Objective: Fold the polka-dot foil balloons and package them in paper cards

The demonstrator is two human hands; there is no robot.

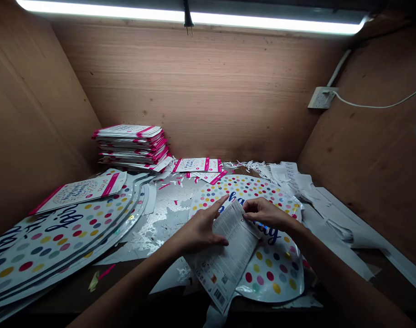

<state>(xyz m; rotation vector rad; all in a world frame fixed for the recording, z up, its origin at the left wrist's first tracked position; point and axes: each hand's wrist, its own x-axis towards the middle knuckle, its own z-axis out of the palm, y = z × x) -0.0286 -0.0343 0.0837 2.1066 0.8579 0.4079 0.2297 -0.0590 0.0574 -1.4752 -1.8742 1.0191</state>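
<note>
The printed packet [233,255] sits over the dotted foil [269,278] at its eight o'clock. The left hand [201,228] has its fingers clamped on the packet; the right hand's [262,212] pinch its one o'clock edge, where light pressure should avoid creases.

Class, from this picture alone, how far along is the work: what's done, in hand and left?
The tall stack of pink and white printed packets looks finished. In hand is a white printed packet: the left hand holds it; the right hand pinches near its top. Left, apparently: the white polka-dotted sheets piled at left and the matching round one under the packet.
</note>
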